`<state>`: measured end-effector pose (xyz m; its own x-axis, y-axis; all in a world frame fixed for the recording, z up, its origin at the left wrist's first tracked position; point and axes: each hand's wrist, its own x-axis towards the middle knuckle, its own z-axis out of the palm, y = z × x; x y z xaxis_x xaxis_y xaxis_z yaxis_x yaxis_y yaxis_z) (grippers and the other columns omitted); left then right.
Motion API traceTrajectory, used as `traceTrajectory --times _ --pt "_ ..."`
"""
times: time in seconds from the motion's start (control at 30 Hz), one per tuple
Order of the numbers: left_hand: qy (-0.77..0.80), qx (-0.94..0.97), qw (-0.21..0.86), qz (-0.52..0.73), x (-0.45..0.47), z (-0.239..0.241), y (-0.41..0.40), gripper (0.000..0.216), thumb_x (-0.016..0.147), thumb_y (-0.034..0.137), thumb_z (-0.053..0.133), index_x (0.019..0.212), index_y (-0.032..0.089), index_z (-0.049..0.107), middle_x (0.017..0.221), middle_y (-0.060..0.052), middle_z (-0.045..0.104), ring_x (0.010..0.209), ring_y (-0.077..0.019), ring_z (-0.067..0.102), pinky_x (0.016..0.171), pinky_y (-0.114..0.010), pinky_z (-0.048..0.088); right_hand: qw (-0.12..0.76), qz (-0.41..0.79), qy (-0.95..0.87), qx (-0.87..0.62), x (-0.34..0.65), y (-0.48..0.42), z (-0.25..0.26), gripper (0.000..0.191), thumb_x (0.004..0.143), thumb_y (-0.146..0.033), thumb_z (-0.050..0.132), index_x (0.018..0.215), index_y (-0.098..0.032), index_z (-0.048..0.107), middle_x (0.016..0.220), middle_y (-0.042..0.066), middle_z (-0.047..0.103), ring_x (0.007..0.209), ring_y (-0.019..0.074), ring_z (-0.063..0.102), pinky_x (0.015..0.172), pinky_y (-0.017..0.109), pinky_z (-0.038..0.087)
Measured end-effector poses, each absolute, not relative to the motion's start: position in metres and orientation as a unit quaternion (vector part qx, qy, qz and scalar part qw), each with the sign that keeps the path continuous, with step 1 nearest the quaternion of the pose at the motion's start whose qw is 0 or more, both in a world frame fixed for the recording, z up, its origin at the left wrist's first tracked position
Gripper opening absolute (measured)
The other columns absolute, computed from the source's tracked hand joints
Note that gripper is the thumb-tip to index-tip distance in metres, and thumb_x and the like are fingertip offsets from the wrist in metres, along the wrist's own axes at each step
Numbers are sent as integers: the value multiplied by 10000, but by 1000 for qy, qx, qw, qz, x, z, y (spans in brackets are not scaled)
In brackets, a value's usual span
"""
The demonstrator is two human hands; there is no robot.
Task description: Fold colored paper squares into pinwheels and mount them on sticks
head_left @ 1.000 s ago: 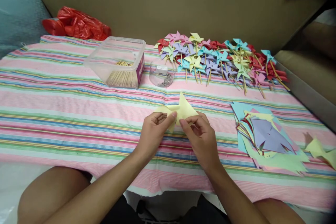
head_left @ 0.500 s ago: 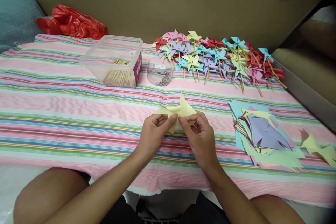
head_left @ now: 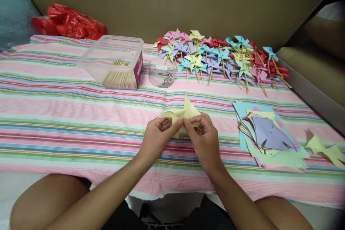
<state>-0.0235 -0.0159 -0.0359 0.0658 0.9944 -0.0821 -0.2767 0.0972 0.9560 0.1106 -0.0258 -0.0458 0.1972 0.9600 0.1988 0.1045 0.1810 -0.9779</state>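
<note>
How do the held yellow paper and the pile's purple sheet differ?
The yellow paper is held by the left hand and right hand; the purple sheet lies on the pile. The yellow paper is bent; the purple sheet looks mostly flat. Both are paper with pointed corners.

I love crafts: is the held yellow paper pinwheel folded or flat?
Partly folded: the yellow paper pinwheel has one blade curled toward its middle, another sticking out.

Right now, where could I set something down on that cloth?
The widest bare patch of striped cloth lies left of the left hand, in front of the plastic box; a narrower one separates the right hand from the paper stack. Pinwheels crowd the back right.
</note>
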Motion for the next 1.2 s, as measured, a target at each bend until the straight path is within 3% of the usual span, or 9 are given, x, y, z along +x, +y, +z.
traceTrajectory --times 0.27,0.53,0.67,0.77,0.83,1.0,1.2 --pt "455 398 578 548 -26 -46 -17 363 799 413 792 641 164 581 623 44 484 587 -97 444 567 -240 356 563 340 -548 -516 110 -27 -46 153 888 -336 697 800 -219 650 1012 27 528 887 158 594 696 279 529" --pt "443 371 606 546 -28 -43 -15 371 800 440 784 655 166 580 637 41 487 598 -101 438 583 -245 361 548 297 -586 -518 109 -30 -44 84 889 -314 679 908 -236 651 1160 70 520 1082 229 600 853 374 550" --pt "460 426 568 534 -31 -39 -13 460 794 459 781 583 182 480 592 54 391 565 -99 383 556 -253 322 566 326 -552 -519 114 -27 -44 446 814 -303 763 1190 -281 525 1197 73 571 1013 217 631 812 363 560" --pt "471 471 547 507 -35 -34 -12 455 801 481 767 588 182 498 581 48 388 548 -98 366 527 -256 286 566 391 -519 -508 122 -22 -42 650 750 -319 831 1287 -305 465 1274 75 584 952 202 659 806 358 566" --pt "469 496 543 489 -38 -30 -10 461 799 485 766 584 184 491 571 51 377 529 -92 340 506 -254 258 543 457 -501 -495 129 -19 -39 608 754 -351 833 1277 -293 528 1242 74 631 995 225 670 838 374 566" --pt "451 545 534 462 -43 -23 -7 460 804 443 765 565 190 465 546 60 359 501 -82 290 479 -251 218 467 580 -494 -448 139 -17 -31 290 813 -390 785 1063 -249 745 1242 59 680 1133 253 645 965 393 528" --pt "458 578 538 409 -47 -23 -5 349 809 467 741 668 180 603 623 15 520 562 -119 434 515 -255 298 454 578 -503 -455 139 -19 -30 281 799 -411 788 1037 -260 781 1197 52 695 1090 260 662 906 380 554"
